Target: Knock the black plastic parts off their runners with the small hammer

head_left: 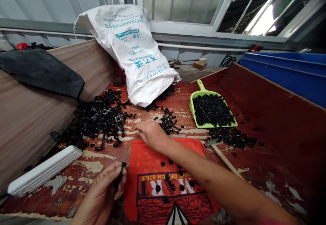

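Observation:
My left hand (107,184), low in the view, is closed around a black plastic piece (122,166) that pokes out at the fingertips. My right hand (150,132) reaches over the far edge of a red printed cloth (150,157). Its thumb and forefinger look apart, and no object shows between them; the other fingers are mostly hidden. Several small round black caps (158,188) lie on the cloth under my right forearm. Just beyond the right hand lies a small cluster of black plastic parts (169,122). A larger heap of branched black parts (99,116) spreads to the left.
A white printed sack (134,48) leans at the back over more black parts. To the right, a green dustpan (201,86) holds black caps, with loose caps (229,136) before it. A wooden-handled tool (226,160) lies beside the cloth. A white handle-like object (46,170) sits left.

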`<state>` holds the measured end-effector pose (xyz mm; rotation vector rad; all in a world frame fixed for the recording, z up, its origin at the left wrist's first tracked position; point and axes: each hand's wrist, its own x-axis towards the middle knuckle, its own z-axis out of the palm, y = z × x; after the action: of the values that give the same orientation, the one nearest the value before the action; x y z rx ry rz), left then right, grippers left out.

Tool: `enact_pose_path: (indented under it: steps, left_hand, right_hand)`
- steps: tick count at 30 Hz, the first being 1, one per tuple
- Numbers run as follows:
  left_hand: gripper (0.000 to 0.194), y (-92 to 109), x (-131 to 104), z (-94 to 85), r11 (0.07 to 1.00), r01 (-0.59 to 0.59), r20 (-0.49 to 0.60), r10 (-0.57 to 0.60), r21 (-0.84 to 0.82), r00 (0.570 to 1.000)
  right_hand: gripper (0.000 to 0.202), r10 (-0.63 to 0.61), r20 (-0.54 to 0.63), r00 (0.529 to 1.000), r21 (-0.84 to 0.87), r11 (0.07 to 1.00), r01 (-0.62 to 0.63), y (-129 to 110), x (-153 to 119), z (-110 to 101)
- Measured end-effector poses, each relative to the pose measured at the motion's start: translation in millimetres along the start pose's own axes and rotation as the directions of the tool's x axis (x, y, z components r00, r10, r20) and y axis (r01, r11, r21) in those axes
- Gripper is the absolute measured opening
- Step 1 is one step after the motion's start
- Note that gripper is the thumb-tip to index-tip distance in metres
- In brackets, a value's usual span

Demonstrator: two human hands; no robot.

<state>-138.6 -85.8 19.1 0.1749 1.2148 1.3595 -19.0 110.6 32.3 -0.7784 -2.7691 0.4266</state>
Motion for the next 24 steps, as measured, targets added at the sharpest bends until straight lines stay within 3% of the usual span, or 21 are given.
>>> enact_pose_path:
  steps: [3, 6, 8, 10, 13, 15, 19, 24]
  left_hand:
    - [0.029, -6, 8, 6.0, 0.980, -0.041, -0.012, 0.044, 0.195, 0.999]
    - [0.033, -5, 20, 19.7, 0.902, -0.107, 0.070, 0.086, 0.419, 0.994]
    - [0.031, -1, 29, 27.8, 0.774, -0.216, 0.152, 0.156, 0.595, 0.976]
    - [0.031, 3, 37, 32.4, 0.589, -0.319, 0.230, 0.223, 0.742, 0.947]
    - [0.034, 7, 44, 35.4, 0.403, -0.352, 0.286, 0.216, 0.845, 0.933]
    - [0.036, 5, 46, 37.7, 0.365, -0.337, 0.294, 0.170, 0.868, 0.941]
    - [0.036, -2, 48, 44.0, 0.351, -0.323, 0.297, 0.127, 0.879, 0.946]
    - [0.034, -6, 52, 47.3, 0.378, -0.308, 0.284, 0.118, 0.873, 0.952]
  right_hand:
    - [0.022, -0.045, -0.002, 0.999, 0.020, 0.999, 0.045, -6, -67, -1]
    - [0.031, -0.016, -0.024, 1.000, 0.033, 0.999, 0.017, -10, -105, 7]
    - [0.045, 0.029, -0.063, 0.998, 0.056, 0.998, -0.025, -9, -114, 8]
    - [0.052, 0.076, -0.109, 0.991, 0.083, 0.994, -0.067, -6, -120, 1]
    - [0.034, 0.137, -0.155, 0.978, 0.099, 0.987, -0.123, 5, -141, -17]
    - [0.024, 0.189, -0.211, 0.959, 0.074, 0.981, -0.177, 19, -167, -29]
    - [0.017, 0.348, -0.360, 0.866, -0.097, 0.909, -0.405, 64, -234, -41]
    - [0.025, 0.503, -0.341, 0.794, -0.311, 0.737, -0.600, 107, -300, -37]
